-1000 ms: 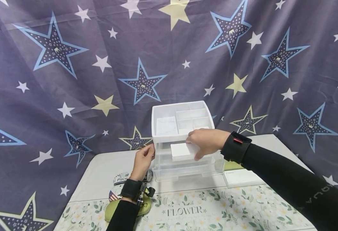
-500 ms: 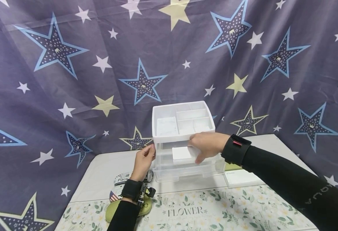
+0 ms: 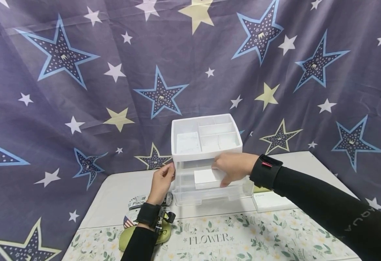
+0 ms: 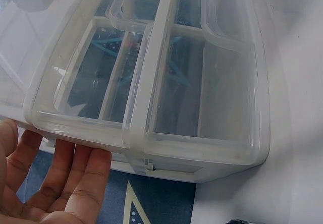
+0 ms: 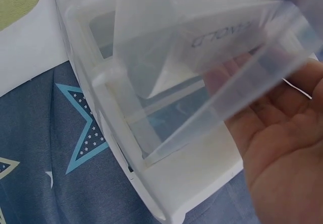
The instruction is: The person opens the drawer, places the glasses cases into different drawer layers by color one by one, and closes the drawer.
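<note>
My right hand (image 3: 234, 167) grips a white box (image 3: 206, 178) by its right end, low inside an open clear drawer (image 3: 193, 197) at the front of the white drawer organizer (image 3: 190, 156). In the right wrist view, the drawer's clear wall partly covers the box (image 5: 222, 40) and its dark lettering; fingers (image 5: 262, 110) show beneath it. At the organizer's left side is my left hand (image 3: 161, 182), its fingertips at the edge. From the left wrist view, those fingers (image 4: 86, 193) reach up, fairly straight, against the organizer's frame (image 4: 202, 161).
The organizer's divided top tray (image 3: 187, 142) is just above my right hand. A green glasses case (image 3: 164, 233) and a patterned black-and-white item (image 3: 136, 201) lie under my left forearm. A white flat box (image 3: 273, 201) lies right of the organizer, before a green item (image 3: 261, 187).
My right hand has lowered the white box a little further into the open drawer. My left hand stays at the organizer's left side.
</note>
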The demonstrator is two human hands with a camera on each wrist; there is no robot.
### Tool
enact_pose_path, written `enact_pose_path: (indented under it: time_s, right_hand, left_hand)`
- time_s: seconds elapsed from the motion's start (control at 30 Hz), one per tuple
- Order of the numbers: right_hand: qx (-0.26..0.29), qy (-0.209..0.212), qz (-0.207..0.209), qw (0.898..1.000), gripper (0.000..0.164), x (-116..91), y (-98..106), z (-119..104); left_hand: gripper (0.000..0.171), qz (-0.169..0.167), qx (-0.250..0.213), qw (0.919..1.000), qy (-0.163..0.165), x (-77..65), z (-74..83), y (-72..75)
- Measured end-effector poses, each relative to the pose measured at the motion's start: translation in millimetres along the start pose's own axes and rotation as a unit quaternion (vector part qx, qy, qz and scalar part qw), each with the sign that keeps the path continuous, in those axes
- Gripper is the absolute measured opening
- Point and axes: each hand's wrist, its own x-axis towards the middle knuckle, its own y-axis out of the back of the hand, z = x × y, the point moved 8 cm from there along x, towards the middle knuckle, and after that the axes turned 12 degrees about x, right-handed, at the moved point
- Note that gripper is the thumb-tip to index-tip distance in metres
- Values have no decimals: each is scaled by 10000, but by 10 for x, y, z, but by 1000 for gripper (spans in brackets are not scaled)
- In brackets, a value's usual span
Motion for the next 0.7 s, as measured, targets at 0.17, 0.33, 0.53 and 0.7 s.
enact_pose_path:
  time_s: [0.17,0.33,0.53,0.7]
  right_hand:
    - [45,54,-6,10000,41,-12,-17,9]
    - [128,152,-11,9998,46,-47,14,1]
    - [191,339,224,9990,37,-158,108,17]
    - [155,657,479,9966,25,-269,140,22]
  left_hand:
    - [50,54,-19,10000,-54,17,-59,-7]
    - [49,68,-27,9999,-70,16,-54,-2]
    - [47,-4,-81,10000,-56,18,-56,4]
    - [46,-28,-43,10000,19,30,-72,-3]
